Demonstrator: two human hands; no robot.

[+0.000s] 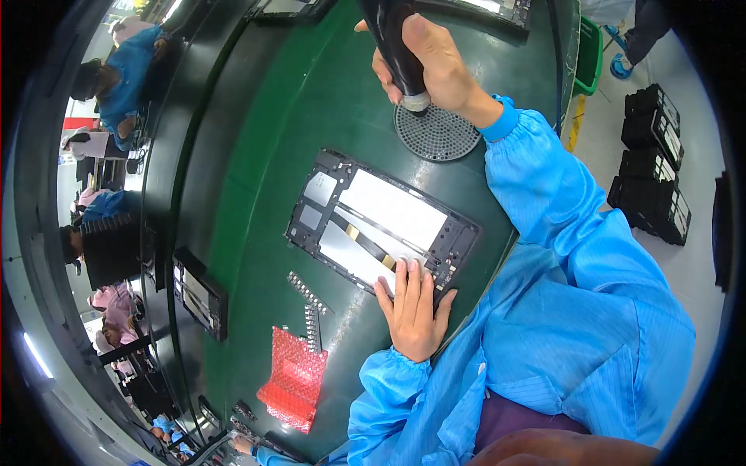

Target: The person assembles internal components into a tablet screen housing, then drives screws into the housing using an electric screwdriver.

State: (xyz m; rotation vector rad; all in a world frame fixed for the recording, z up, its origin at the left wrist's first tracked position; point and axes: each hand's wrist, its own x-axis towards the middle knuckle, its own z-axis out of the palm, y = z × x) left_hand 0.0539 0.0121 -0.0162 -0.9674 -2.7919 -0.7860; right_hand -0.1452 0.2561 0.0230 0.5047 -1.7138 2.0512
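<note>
An opened black tablet (364,203) with silver battery panels and a dark flex strip lies on the green bench, at a slant. My left hand (412,311) rests flat on its lower right part, fingers stretched out. My right hand (435,66) is wrapped round a black electric screwdriver (392,46). The screwdriver points down, its tip over the edge of a round perforated dish (437,133); whether they touch I cannot tell. Left of my left hand lie two strips of small metal parts (312,328) and a red bubble-wrap bag (294,379).
Another opened tablet (200,297) sits on the dark line to the left, and more units (497,11) stand along the top. A green bin (589,58) and stacked black trays (653,167) are on the right. Co-workers in blue (134,74) and pink sit across the line.
</note>
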